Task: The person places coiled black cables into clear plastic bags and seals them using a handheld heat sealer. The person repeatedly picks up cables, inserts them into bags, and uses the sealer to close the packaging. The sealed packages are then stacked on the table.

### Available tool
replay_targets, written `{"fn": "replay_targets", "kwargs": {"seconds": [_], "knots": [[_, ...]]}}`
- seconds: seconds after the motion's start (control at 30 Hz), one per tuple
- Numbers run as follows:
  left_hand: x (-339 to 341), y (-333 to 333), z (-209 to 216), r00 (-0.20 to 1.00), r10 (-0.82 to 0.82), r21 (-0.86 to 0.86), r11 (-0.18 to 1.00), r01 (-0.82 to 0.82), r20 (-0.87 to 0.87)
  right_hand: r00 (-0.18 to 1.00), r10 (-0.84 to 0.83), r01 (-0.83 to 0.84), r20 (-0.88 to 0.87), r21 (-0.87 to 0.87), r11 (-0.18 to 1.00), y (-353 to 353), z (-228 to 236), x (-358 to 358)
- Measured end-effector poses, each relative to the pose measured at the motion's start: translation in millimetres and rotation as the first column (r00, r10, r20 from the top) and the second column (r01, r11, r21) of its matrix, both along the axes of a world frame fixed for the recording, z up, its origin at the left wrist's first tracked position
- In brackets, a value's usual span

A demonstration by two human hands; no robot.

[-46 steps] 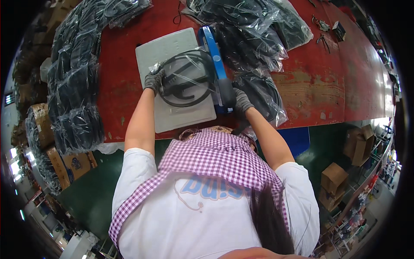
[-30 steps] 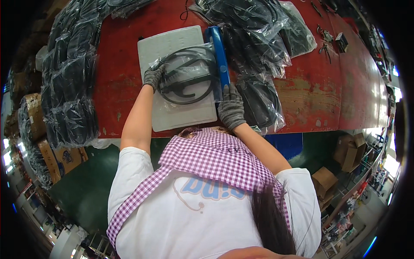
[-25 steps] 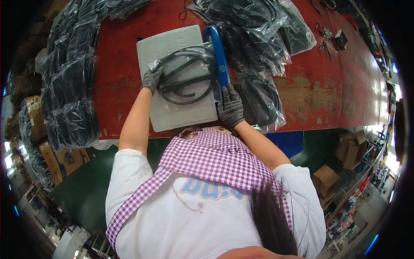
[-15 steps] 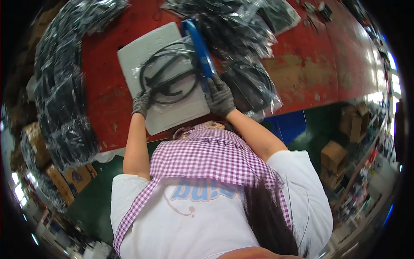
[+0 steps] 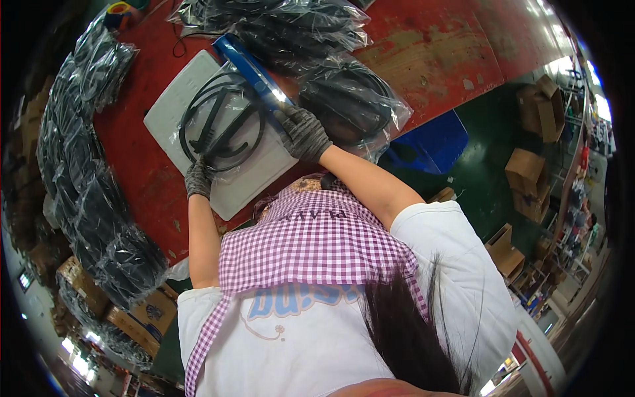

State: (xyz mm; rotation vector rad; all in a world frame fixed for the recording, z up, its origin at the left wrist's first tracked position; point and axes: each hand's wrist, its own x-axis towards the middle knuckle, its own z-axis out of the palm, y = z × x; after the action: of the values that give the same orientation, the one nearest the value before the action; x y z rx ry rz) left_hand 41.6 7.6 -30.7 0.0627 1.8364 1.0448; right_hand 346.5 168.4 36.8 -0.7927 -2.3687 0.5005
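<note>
A clear plastic bag (image 5: 242, 114) with a coil of black tubing or cable and straight black pieces lies on a pale grey board (image 5: 165, 112). My left hand (image 5: 198, 180), in a dark grey knit glove, is closed on the bag's near left edge. Across the bag's right side runs a long blue bar (image 5: 246, 66), perhaps the arm of a bag sealer. My right hand (image 5: 304, 134), gloved alike, presses its fingers together over the bar's near end. The bag's right edge disappears under the bar.
Another bag of black coils (image 5: 354, 102) lies right of the bar, near the table edge. A heap of bagged black parts (image 5: 264, 26) sits behind; a long pile of bags (image 5: 79, 172) lines the left. Cardboard boxes (image 5: 526, 172) stand on the green floor at right.
The view has turned, so the table and the things on it appear shifted left and tilted. Both hands keep their places on the bag and the bar.
</note>
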Motion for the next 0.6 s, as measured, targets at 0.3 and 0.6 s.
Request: {"fn": "replay_targets", "kwargs": {"seconds": [0.3, 0.6], "knots": [[-3.7, 7.9, 2.2, 0.961, -0.265, -0.034, 0.964, 0.263, -0.074, 0.999, -0.042, 0.043, -0.024, 0.029, 0.999, -3.0, -5.7, 3.4], [-8.6, 3.7, -3.4, 0.986, -0.158, 0.066, 0.986, 0.155, 0.047, 0.995, -0.072, 0.082, 0.067, -0.155, 0.984, -6.0, 12.6, -0.9]]}}
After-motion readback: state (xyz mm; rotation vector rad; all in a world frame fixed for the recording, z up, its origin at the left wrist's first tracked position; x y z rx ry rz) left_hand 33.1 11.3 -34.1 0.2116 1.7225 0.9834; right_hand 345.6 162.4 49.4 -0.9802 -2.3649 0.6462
